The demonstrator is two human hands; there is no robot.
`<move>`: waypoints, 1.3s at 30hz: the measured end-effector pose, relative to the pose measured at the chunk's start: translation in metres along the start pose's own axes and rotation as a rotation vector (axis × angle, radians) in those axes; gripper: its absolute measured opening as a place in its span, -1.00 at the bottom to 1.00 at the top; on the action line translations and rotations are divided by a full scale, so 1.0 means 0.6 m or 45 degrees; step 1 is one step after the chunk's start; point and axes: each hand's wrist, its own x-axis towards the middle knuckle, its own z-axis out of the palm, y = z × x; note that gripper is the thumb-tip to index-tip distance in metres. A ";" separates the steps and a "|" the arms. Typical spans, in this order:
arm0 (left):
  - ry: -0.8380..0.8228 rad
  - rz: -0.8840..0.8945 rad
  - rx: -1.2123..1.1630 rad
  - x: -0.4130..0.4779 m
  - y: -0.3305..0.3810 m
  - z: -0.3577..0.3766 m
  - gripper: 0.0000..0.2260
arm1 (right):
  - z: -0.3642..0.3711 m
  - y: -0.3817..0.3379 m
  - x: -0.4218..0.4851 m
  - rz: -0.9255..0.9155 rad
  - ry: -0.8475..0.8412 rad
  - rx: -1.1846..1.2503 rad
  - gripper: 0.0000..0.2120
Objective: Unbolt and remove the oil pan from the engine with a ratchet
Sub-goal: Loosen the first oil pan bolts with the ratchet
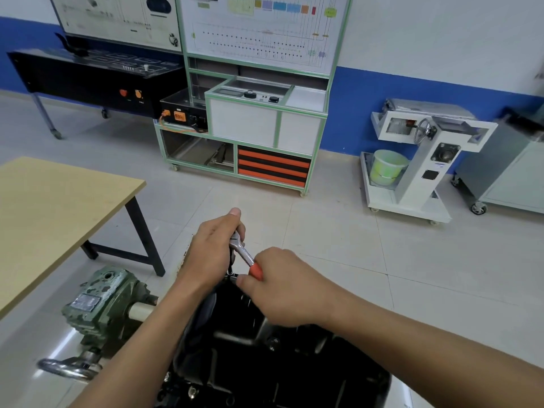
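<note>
One black oil pan point(265, 363) lies lowest in view, just beneath the fingers of both hands. Left of the fingers stand one green gearbox point(103, 304) and one wooden table point(44, 207). The left hand point(210, 251) curls its fingers over the head of the single ratchet point(242, 249), thumb stretched upward. The right hand point(285, 290) wraps its fingers round the orange handle. Below the left fingers, the socket reaches down to the pan's far rim.

Left grip point(210, 245) partly covering ratchet point(242, 251) head. Right grip point(284, 290) hiding most of orange handle. Bolt under socket sitting too dark to make out. Oil pan point(265, 366) running off bottom edge. Wall board point(259, 33) print reading too small.
</note>
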 end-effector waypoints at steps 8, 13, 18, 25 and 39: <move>0.037 -0.069 0.077 -0.019 -0.010 -0.003 -0.51 | -0.016 0.047 0.041 -0.093 0.395 -0.750 -0.88; -0.167 -0.051 0.135 -0.022 -0.010 -0.016 -0.44 | -0.037 0.051 0.104 -0.311 0.620 -0.818 -0.75; -0.246 -0.086 -0.109 0.001 -0.013 -0.050 -0.48 | -0.047 0.004 0.123 -0.417 0.565 -0.938 -0.72; -0.016 -0.095 -0.158 0.005 -0.015 -0.027 -0.52 | 0.019 -0.016 0.007 -0.090 0.031 -0.427 -0.82; 0.079 0.067 -0.038 -0.032 -0.021 0.015 -0.45 | -0.044 0.040 0.120 -0.277 0.772 -0.974 -0.81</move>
